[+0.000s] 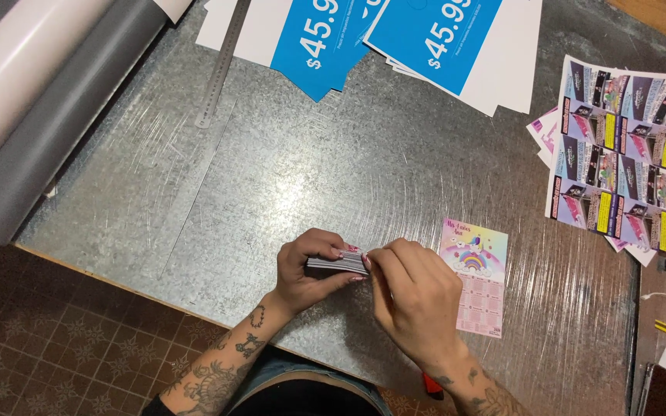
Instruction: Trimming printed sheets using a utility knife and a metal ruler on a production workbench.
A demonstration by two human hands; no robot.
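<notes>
Stack of cards (337, 263) was gripped edgewise by curled left hand (311, 268), top card pinched by right hand (416, 296) fingertips, pastel card (475, 276) laid at three o'clock, metal table (333, 177) beneath.

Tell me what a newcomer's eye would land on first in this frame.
Probably the two hands at the near edge of the scratched metal table: the left hand grips a small stack of cards while the right hand pinches its top. Just right of them lies a pastel rainbow card. Bright blue price signs lie along the far edge, and colourful printed sheets sit at the right.
</notes>
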